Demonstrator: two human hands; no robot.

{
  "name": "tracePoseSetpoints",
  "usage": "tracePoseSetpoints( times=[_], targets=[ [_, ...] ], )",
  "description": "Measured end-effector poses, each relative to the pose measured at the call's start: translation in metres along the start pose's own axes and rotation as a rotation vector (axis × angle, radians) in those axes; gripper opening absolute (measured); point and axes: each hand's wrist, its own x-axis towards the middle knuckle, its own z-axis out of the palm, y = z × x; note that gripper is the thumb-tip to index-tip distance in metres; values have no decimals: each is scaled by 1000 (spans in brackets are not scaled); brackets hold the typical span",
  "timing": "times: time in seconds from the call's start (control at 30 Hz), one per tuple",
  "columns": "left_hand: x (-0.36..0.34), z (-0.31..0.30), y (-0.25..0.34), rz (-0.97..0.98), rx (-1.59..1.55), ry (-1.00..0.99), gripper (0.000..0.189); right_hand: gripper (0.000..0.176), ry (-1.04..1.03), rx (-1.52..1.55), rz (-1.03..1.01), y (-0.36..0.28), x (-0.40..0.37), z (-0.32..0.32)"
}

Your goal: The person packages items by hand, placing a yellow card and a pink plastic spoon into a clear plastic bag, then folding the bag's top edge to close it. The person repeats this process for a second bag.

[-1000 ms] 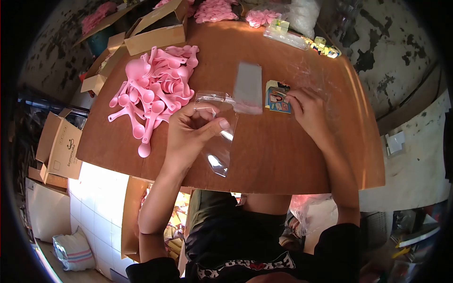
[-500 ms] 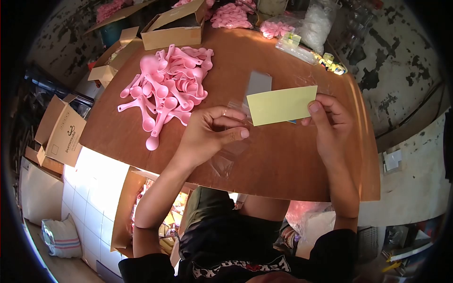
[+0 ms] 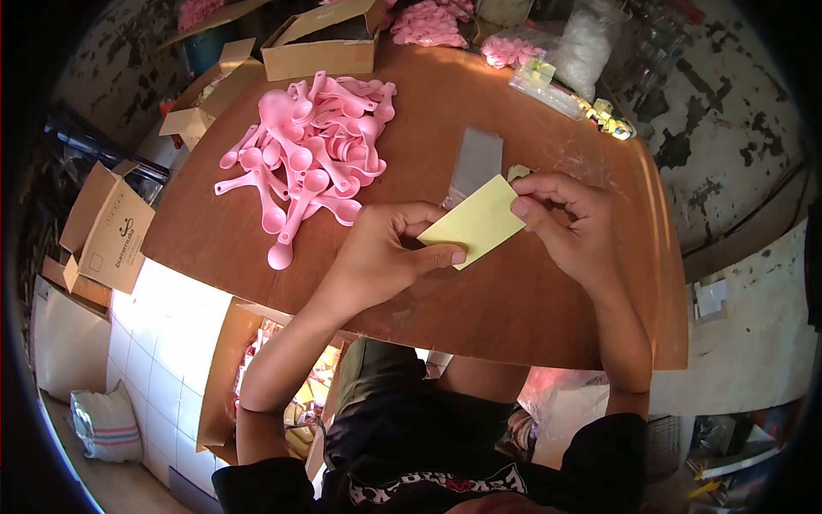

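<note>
A pale yellow paper card [image 3: 473,221] is held tilted above the table between my two hands. My left hand [image 3: 377,253] grips its lower left end, thumb on top and fingers beneath. At the upper right end, my right hand [image 3: 569,218] pinches the card's edge between thumb and fingers. A small pale piece [image 3: 518,172] shows just beyond my right fingertips; what it is I cannot make out. Behind the card lies a grey flat stack [image 3: 479,158], partly covered by the card. To the left of my left hand is a heap of pink measuring spoons [image 3: 312,154].
The brown table [image 3: 514,317] has a curved front edge near my body. At its back stand an open cardboard box [image 3: 321,60], pink spoon piles [image 3: 432,26] and clear plastic bags [image 3: 591,51]. A printed cardboard box [image 3: 111,231] is at the left.
The yellow card has moved left and down and tilted. My left hand has closed on it; the clear plastic bag earlier at that hand no longer shows clearly.
</note>
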Motion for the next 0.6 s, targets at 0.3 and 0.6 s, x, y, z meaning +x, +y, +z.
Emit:
tracePoseSetpoints(
  times=[0.3, 0.6],
  targets=[
    [-4, -1, 5, -45, -35, 75, 22, 12, 169, 6, -162, -10, -3, 8],
    [-3, 3, -17, 385, 216, 191, 30, 17, -283, -68, -204, -6, -5, 29]
  ],
)
